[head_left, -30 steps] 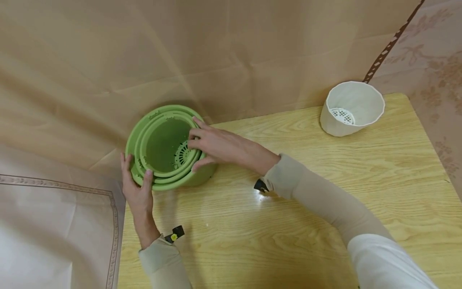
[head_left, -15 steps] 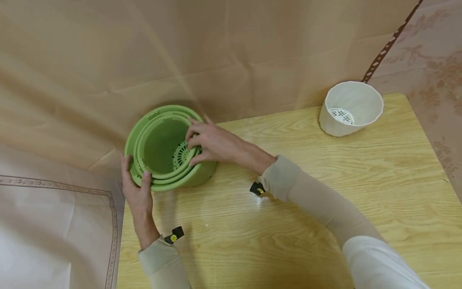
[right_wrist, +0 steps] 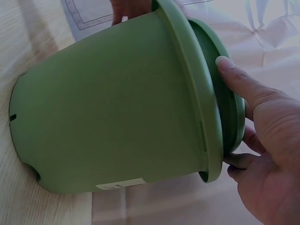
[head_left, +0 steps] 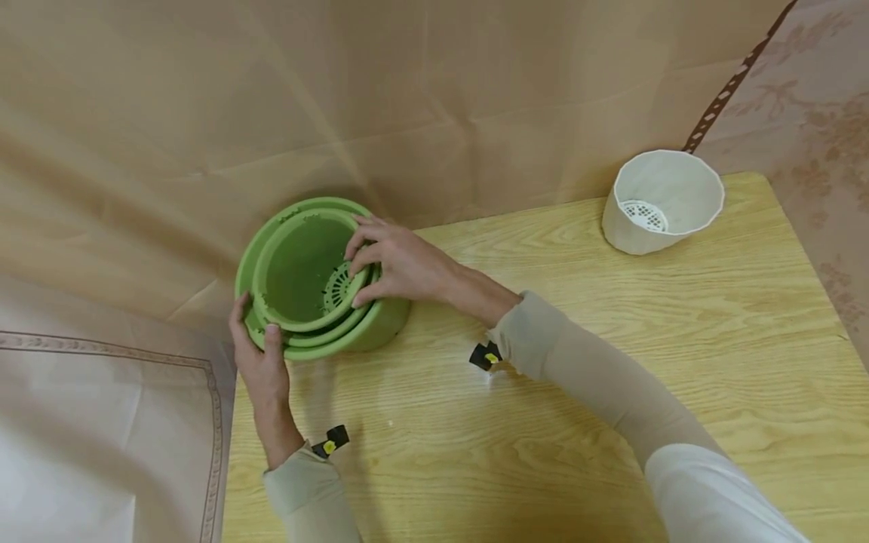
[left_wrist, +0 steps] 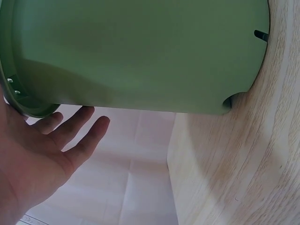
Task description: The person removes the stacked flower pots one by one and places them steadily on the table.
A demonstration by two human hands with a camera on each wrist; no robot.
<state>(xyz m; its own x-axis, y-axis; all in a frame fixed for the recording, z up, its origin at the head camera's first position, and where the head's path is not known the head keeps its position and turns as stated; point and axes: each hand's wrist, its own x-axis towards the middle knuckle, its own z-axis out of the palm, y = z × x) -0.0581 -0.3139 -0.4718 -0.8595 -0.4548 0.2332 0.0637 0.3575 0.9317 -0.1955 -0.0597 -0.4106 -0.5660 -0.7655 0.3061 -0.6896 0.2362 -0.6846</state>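
Observation:
Several green plastic flower pots stand nested together at the table's back left. The large outer pot point(head_left: 387, 324) has a broad rim, and the inner pot point(head_left: 292, 264) shows a slotted base. My left hand point(head_left: 261, 373) holds the outer rim at the left, thumb over it and fingers outside. In the left wrist view, the left hand's fingers point(left_wrist: 89, 140) lie along the outer wall. Across the opening, my right hand point(head_left: 410, 264) pinches the inner pot's right rim, which sits raised above the others. The right thumb point(right_wrist: 243, 79) presses that rim in the right wrist view.
A white faceted pot point(head_left: 634, 235) with a perforated base stands at the table's back right. The wood-grain table point(head_left: 543, 452) meets a hanging beige cloth point(head_left: 509, 113) along its back edge. Pale cloth point(head_left: 102, 437) lies beyond the left edge.
The inner pot's rim has risen and shifted slightly left, widening the gap to the rims below on the right. The left hand has barely moved; the white pot stays put.

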